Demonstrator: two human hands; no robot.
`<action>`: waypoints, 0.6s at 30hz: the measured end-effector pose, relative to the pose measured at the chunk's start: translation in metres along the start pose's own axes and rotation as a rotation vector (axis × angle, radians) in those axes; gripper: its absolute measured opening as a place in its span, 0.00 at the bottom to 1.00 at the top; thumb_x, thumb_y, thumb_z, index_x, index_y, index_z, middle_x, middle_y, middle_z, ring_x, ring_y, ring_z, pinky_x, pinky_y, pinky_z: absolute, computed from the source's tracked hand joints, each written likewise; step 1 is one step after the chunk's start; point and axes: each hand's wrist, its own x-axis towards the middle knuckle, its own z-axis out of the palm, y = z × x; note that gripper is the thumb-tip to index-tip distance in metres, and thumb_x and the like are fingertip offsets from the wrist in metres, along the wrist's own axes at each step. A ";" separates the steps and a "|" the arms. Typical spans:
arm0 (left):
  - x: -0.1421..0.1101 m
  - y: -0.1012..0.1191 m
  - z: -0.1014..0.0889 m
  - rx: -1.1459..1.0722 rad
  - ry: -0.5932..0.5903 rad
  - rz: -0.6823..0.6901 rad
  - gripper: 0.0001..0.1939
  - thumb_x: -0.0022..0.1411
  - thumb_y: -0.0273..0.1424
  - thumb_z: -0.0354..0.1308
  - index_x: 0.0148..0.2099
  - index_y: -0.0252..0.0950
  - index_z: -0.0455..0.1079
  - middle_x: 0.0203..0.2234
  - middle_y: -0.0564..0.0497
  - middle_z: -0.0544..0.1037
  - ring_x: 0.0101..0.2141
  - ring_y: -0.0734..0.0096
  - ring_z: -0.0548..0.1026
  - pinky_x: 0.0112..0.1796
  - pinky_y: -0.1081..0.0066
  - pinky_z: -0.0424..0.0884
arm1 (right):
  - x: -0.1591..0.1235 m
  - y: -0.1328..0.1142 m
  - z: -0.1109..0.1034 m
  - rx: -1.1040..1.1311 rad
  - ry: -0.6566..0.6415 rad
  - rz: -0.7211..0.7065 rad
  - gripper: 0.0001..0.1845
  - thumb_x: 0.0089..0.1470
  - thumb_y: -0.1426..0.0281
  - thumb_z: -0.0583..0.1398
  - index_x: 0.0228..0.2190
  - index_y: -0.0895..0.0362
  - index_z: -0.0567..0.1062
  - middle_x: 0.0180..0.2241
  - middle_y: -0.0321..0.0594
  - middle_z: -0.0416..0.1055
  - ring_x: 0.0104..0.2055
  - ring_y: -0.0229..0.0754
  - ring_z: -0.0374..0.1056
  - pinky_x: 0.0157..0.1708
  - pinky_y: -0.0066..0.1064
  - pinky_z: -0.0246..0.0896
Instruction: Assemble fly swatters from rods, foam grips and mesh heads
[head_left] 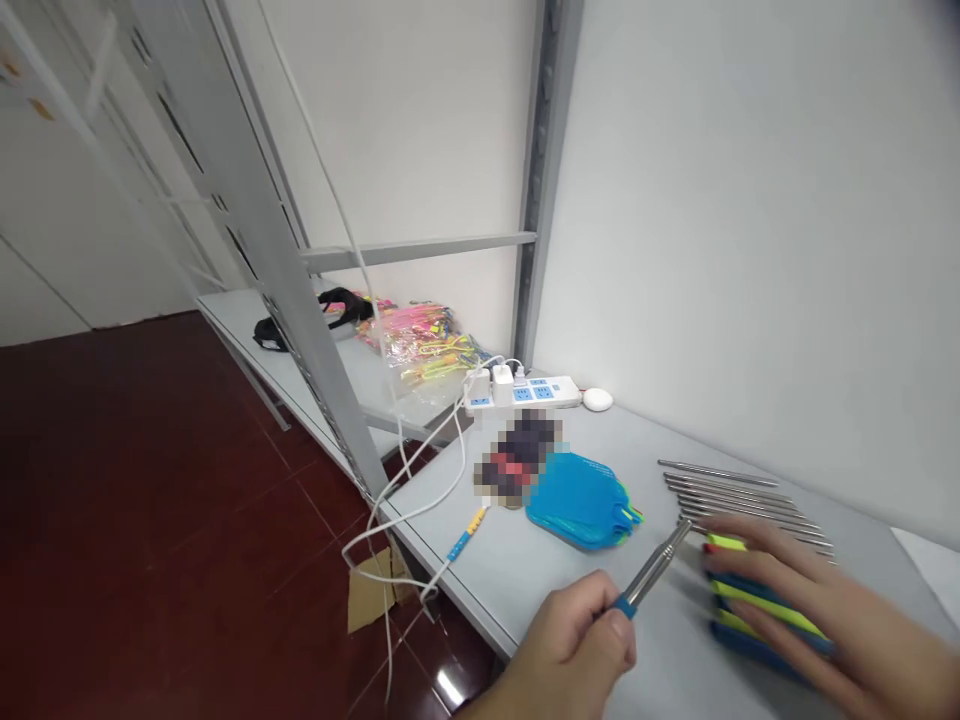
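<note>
My left hand (pixel 574 650) is closed around the blue grip of a telescopic metal rod (pixel 651 573), which points up and to the right. My right hand (pixel 840 610) lies over a group of blue and yellow-green handles (pixel 772 600), fingers stretched out and apart across them; it is slightly blurred. Just behind the handles, several thin metal rods (pixel 742 498) lie side by side on the grey tabletop (pixel 480 590). Left of them rests a stack of flat blue plastic paddles (pixel 577 500), like fly-swatter heads, with yellow and green edges showing.
A white power strip (pixel 555 390) with plugged-in chargers and a white rounded object (pixel 598 400) sit along the wall. White cables (pixel 420 510) hang over the table's left edge. A grey metal post (pixel 300 340) rises there. Bagged colourful items (pixel 420 335) lie on the farther shelf.
</note>
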 end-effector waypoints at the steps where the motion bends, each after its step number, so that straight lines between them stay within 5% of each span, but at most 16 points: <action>1: -0.001 -0.003 -0.008 -0.081 0.018 -0.016 0.17 0.65 0.44 0.48 0.30 0.37 0.61 0.16 0.58 0.58 0.18 0.78 0.56 0.20 0.76 0.52 | 0.031 -0.018 0.000 -0.066 -0.039 -0.043 0.24 0.61 0.62 0.57 0.58 0.47 0.66 0.65 0.45 0.57 0.61 0.51 0.63 0.53 0.39 0.68; 4: 0.001 -0.007 -0.025 -0.325 0.120 0.050 0.19 0.64 0.45 0.48 0.27 0.37 0.59 0.15 0.59 0.58 0.16 0.79 0.55 0.21 0.75 0.57 | 0.100 -0.056 0.011 -0.197 -0.013 -0.169 0.27 0.62 0.60 0.56 0.61 0.50 0.63 0.67 0.46 0.53 0.65 0.53 0.56 0.57 0.46 0.63; 7: 0.008 -0.006 -0.031 -0.469 0.205 0.118 0.19 0.63 0.44 0.51 0.25 0.37 0.57 0.16 0.59 0.58 0.16 0.81 0.52 0.21 0.75 0.59 | 0.127 -0.067 0.031 -0.285 -0.028 -0.237 0.33 0.63 0.57 0.54 0.65 0.54 0.56 0.68 0.47 0.49 0.68 0.55 0.49 0.60 0.53 0.56; 11: 0.018 -0.001 -0.031 -0.500 0.199 0.061 0.18 0.65 0.41 0.51 0.26 0.36 0.58 0.17 0.59 0.59 0.16 0.81 0.53 0.23 0.74 0.61 | 0.124 -0.064 0.048 -0.331 -0.042 -0.287 0.36 0.62 0.53 0.53 0.65 0.55 0.55 0.68 0.49 0.48 0.68 0.58 0.47 0.60 0.58 0.52; 18: 0.023 0.002 -0.028 -0.353 0.240 -0.045 0.21 0.66 0.47 0.50 0.30 0.35 0.62 0.16 0.60 0.57 0.15 0.82 0.53 0.21 0.77 0.57 | 0.108 -0.055 0.041 -0.402 -0.037 -0.315 0.31 0.62 0.55 0.54 0.63 0.52 0.61 0.67 0.47 0.53 0.66 0.58 0.54 0.58 0.60 0.51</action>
